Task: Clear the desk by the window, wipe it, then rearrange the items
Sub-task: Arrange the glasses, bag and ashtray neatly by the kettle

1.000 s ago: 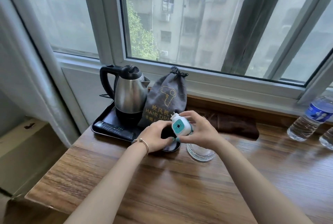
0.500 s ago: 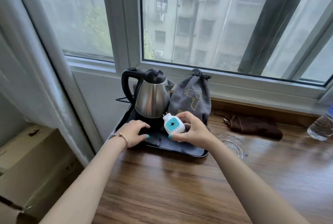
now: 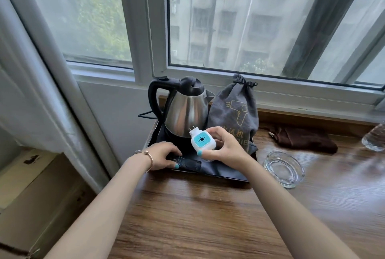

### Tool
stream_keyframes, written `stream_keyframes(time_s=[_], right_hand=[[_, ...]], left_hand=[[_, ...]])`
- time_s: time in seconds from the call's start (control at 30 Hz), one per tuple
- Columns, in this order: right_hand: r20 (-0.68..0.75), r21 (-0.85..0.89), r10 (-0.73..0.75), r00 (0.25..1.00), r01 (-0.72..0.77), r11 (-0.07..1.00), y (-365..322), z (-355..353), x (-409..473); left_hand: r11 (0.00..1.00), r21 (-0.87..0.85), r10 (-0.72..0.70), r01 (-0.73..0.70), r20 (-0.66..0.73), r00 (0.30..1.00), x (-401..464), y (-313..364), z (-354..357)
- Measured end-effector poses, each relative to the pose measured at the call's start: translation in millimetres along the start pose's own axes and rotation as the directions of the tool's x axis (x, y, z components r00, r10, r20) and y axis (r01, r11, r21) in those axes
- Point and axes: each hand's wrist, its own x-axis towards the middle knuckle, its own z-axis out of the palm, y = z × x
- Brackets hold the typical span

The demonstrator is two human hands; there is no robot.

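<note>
A: Desk (image 3: pixel 208 217), wooden, by the window: what is held?
B: Plug-in device (image 3: pixel 202 141), gripped by right hand (image 3: pixel 224 147); remote (image 3: pixel 184 163) on tray (image 3: pixel 229 173), grasped by left hand (image 3: pixel 164 155).
A: Behind?
B: Kettle (image 3: pixel 187 113), grey bag (image 3: pixel 232 113).

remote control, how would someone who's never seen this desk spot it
Start at the steel kettle by the window, which stands on a black tray at the left end of the wooden desk. Along the tray's front edge lies the remote control, under the left hand. It is the only flat, black, buttoned bar there; the white and teal plug is held above it in the right hand.
</note>
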Motion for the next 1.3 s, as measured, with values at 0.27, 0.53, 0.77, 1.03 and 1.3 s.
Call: stream_keyframes(time_s=[0.27, 0.53, 0.77, 1.03, 1.3], right_hand=[[-0.016, 0.024, -0.013, 1.0, 0.013, 1.0, 2.6, 0.2, 2.0], [-0.029, 0.066, -0.039, 0.999, 0.041, 0.997, -3.4, -0.6, 3.6], [-0.027, 0.084, -0.047, 0.999, 0.049, 0.995, -7.5, 6.0, 6.1], [0.002, 0.074, -0.051, 0.999, 0.051, 0.996, -9.0, 32.4, 22.0], [0.035, 0.057, -0.007, 0.999, 0.005, 0.998, -6.6, 73.3, 37.9]], left_hand=[[0.998, -0.04, 0.041, -0.042, -0.019, 0.999, -4.8, -0.8, 2.3], [0.994, 0.054, 0.098, -0.094, -0.09, 0.991, -9.8, 3.9, 11.5], [0.993, 0.034, 0.12, -0.115, -0.253, 0.96, -28.4, 6.2, 7.0], [0.988, 0.035, 0.151, -0.147, -0.303, 0.941, -78.4, 5.9, 18.8], [0.998, 0.02, 0.064, -0.061, -0.163, 0.985, -86.8, 15.3, 45.1]])
